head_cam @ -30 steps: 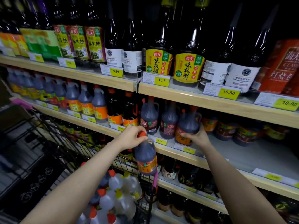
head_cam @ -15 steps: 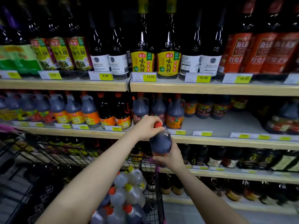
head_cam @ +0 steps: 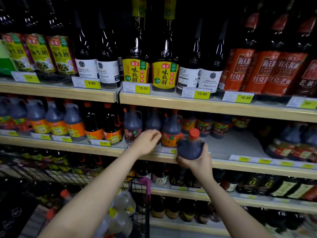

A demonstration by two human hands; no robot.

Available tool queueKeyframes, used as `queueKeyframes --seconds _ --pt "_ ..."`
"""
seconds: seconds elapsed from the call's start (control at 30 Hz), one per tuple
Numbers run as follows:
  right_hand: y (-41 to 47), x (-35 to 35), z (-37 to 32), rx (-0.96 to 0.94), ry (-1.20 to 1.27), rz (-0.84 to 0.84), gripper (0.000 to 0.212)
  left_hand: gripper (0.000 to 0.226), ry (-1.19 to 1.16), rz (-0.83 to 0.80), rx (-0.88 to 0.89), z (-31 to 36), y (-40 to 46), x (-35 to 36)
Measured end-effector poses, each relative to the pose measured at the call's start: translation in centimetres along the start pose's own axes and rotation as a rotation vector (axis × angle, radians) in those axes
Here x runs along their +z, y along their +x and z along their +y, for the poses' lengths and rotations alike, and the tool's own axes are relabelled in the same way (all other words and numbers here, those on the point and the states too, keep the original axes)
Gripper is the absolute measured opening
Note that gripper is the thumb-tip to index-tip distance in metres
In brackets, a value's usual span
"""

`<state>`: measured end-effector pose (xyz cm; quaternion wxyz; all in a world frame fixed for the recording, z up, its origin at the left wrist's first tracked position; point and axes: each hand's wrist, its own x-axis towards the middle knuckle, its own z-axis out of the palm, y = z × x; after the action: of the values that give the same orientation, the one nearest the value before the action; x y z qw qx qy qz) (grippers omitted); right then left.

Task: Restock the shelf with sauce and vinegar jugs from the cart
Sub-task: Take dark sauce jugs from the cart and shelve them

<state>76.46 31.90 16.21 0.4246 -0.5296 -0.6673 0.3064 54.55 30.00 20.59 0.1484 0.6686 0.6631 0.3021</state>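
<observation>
My right hand (head_cam: 197, 162) grips a dark sauce jug (head_cam: 190, 148) with an orange-red cap from below, holding it just in front of the middle shelf (head_cam: 223, 164). My left hand (head_cam: 147, 142) is off the jug, empty, fingers loosely curled, in front of the shelved dark jugs (head_cam: 171, 129). Behind the held jug the shelf has a bare grey stretch (head_cam: 228, 145). The cart (head_cam: 137, 200) sits below left, holding clear vinegar jugs (head_cam: 120, 213) with yellow and orange caps.
The upper shelf (head_cam: 188, 102) carries tall soy sauce bottles and yellow price tags. More jugs stand at the far right (head_cam: 291, 145) of the middle shelf. Lower shelves (head_cam: 223, 198) hold dark bottles. The cart's wire basket (head_cam: 51, 172) spreads along the left.
The jug rose from the cart to shelf height and passed from my left hand to my right. My left hand let go and moved left. The view shifted right.
</observation>
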Motion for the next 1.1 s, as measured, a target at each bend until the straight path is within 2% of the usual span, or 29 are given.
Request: queueKeyframes --seconds 0.13,0.27,0.37,0.47,0.53,0.73,0.83,0.93,1.0,1.1 --pt "4.8 -1.1 0.2 -0.096 0.031 -0.001 0.084 0.041 0.124 -0.097 -0.117 -2.3 1.5 4.4" --pt "8.3 -0.8 2.0 -0.094 0.019 -0.023 0.077 0.051 0.296 -0.198 -0.195 -4.7 2.0 7.8" --pt "10.7 -0.1 3.2 -0.051 -0.007 -0.044 0.078 0.048 0.329 -0.137 -0.177 -5.5 1.9 9.5" --pt "12.8 0.9 4.6 0.033 -0.011 -0.045 0.095 0.045 0.347 -0.057 -0.154 -5.7 1.8 10.0" --pt "13.9 1.2 5.1 0.085 0.014 -0.06 0.097 0.046 0.343 -0.026 -0.147 -5.9 1.7 10.3" --pt "14.8 1.5 5.4 0.127 0.021 -0.122 0.094 0.054 0.333 -0.087 -0.199 -6.0 1.7 10.5" --pt "14.0 1.2 4.3 0.127 0.056 -0.135 0.109 0.059 0.286 -0.1 -0.213 -5.3 1.3 9.6" --pt "12.4 0.5 4.3 0.054 0.075 -0.112 0.122 0.058 0.188 -0.021 -0.163 -4.9 -0.6 7.8" --pt "10.3 0.2 4.2 0.037 0.031 -0.097 0.111 0.055 0.119 0.003 -0.132 -5.1 -2.7 6.4" --pt "4.8 0.5 1.9 0.004 -0.051 -0.065 0.078 0.049 0.07 0.029 -0.148 -6.3 -7.1 3.6"
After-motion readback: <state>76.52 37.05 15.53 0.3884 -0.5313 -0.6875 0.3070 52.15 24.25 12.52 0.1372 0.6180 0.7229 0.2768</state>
